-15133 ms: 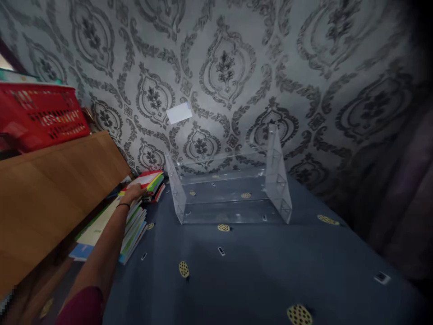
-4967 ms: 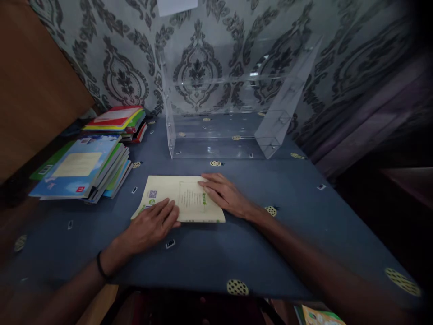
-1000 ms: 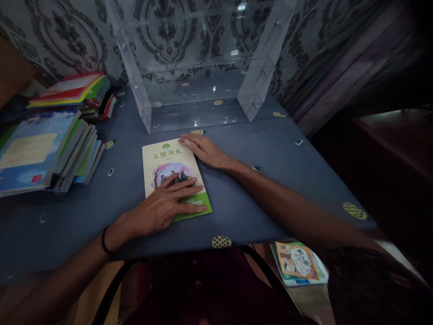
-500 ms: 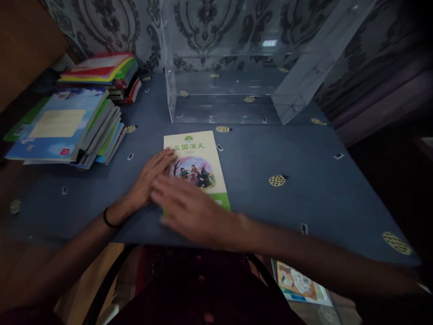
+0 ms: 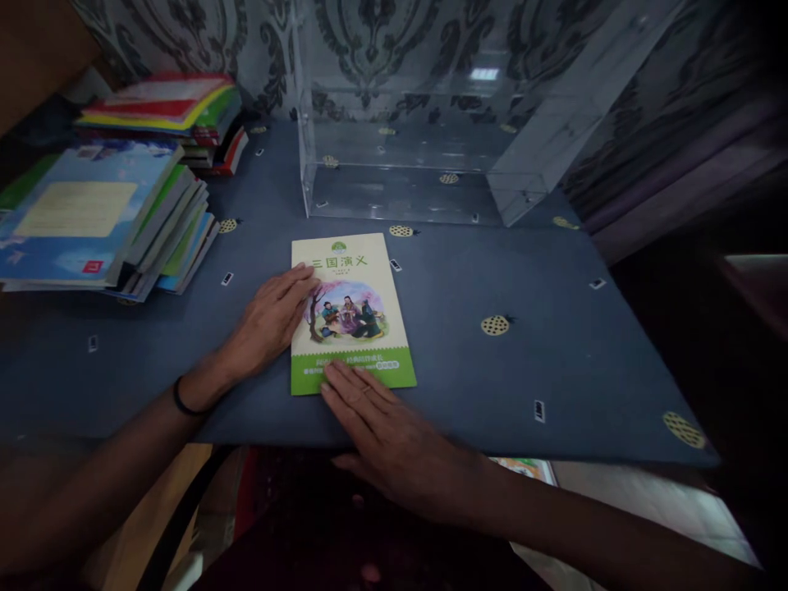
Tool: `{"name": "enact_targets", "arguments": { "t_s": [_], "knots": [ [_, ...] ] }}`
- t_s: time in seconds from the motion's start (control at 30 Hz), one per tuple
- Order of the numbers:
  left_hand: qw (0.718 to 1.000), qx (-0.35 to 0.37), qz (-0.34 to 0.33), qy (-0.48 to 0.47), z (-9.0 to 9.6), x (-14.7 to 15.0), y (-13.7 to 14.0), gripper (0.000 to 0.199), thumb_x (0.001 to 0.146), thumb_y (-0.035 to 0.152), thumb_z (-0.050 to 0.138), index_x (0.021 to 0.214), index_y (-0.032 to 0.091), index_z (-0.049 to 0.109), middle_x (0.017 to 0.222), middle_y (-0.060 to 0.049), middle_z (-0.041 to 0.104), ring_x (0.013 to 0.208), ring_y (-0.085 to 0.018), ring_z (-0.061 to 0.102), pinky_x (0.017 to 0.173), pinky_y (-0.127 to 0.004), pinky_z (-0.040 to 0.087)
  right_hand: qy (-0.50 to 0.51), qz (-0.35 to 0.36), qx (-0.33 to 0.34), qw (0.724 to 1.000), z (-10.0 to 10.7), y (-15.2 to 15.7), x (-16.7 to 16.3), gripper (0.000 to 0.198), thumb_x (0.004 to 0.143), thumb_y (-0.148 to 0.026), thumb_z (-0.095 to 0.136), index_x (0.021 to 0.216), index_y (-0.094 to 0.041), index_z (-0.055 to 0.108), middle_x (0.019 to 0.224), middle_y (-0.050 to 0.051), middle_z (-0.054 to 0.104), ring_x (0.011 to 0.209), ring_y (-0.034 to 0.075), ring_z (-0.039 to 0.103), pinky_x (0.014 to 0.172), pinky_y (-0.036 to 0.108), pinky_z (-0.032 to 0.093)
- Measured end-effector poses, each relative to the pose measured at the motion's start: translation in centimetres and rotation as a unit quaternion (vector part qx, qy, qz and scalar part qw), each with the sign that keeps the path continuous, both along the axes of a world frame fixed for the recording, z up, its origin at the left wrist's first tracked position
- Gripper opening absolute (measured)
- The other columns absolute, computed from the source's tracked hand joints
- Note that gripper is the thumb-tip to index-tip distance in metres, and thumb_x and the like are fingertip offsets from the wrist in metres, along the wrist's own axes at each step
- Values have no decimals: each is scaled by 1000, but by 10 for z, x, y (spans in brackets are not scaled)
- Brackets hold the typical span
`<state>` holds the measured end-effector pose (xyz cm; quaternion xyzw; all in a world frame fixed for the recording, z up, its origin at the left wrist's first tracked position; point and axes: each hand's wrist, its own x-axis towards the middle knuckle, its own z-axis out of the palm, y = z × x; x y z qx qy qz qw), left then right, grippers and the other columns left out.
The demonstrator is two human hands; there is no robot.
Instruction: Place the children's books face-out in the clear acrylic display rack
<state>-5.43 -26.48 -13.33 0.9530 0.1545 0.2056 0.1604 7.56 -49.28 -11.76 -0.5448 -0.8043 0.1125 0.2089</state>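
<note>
the chinese paperback (image 5: 350, 308) is showing a smooth paper cover, the clear tiered rack (image 5: 554, 123) is gleaming like glossy plastic, and the pineapple-print tablecloth (image 5: 452, 304) is looking smooth and matt.

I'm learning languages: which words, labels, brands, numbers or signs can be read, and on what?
"三国演义": title on cream-and-green paper book.
Its smaller lines: too small or blurred.
Red mark on sky-blue book: blurred.
Small labels on dark-blue patterned tablecloth: too small.

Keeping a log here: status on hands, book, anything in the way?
Left hand on book at its left edge; right hand at its green bottom band. Book flat, front cover up. Only hands cover it; clear rack apart, behind.
</note>
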Motion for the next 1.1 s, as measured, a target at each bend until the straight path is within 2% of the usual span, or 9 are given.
{"name": "enact_targets", "arguments": {
  "t_s": [0.13,0.27,0.43,0.6,0.73,0.8,0.9,1.0,1.1],
  "knots": [
    [1000,-4,3,2,0,0,0,36,105,30,37,134,21,57,144,-11,60,140,-24,50,118,-47,43,4,-53,-9,999,-4,-20,12,78,96,-27,60,160,-5,21,161,24,32,153,32,25,121,53,37],
    [1000,8,4,3,1,-1,-2,37,104,29,38,137,23,55,144,-11,59,139,-26,51,116,-50,44,-2,-84,8,996,-7,-32,23,85,96,-23,58,163,-10,7,161,20,34,151,30,30,119,51,41],
    [999,50,-6,15,0,1,-5,39,104,22,35,139,23,53,145,-13,59,140,-26,51,116,-52,42,-28,-68,20,997,-5,-22,42,81,99,-28,56,163,-14,10,161,16,36,149,28,36,117,47,46],
    [998,55,-14,24,-1,12,4,39,104,25,35,140,21,52,148,-14,56,141,-25,49,117,-52,40,-30,-45,37,998,-5,27,60,69,101,-32,54,161,-14,24,161,17,37,151,27,32,121,47,40],
    [998,41,42,7,-5,21,17,44,103,29,37,145,20,45,145,-17,57,139,-28,50,114,-54,42,-43,-27,15,999,-3,87,58,58,103,-37,48,151,-5,41,155,23,44,149,31,36,121,51,39],
    [997,28,73,-15,-8,22,22,48,103,27,36,149,18,37,142,-18,58,136,-29,53,111,-53,45,-49,-26,6,998,-1,117,54,57,103,-35,47,147,0,44,153,27,46,148,32,38,121,50,38],
    [995,2,93,-46,-12,19,27,52,103,26,34,153,18,29,142,-19,57,131,-28,57,108,-52,48,-51,-22,19,998,1,154,49,53,103,-32,47,145,2,46,153,27,45,149,31,36,123,50,34],
    [992,-13,107,-62,-14,15,30,53,102,28,37,153,16,29,141,-20,58,131,-29,57,108,-52,49,-56,-26,19,998,-1,173,49,55,102,-35,49,144,1,47,154,26,45,150,31,34,124,50,31],
    [994,-8,100,-48,-16,14,33,48,102,27,37,149,17,37,141,-18,59,132,-28,56,111,-51,46,-56,-53,7,997,-4,175,56,62,102,-40,48,147,2,44,156,27,42,151,33,31,124,51,30]
  ]
}}
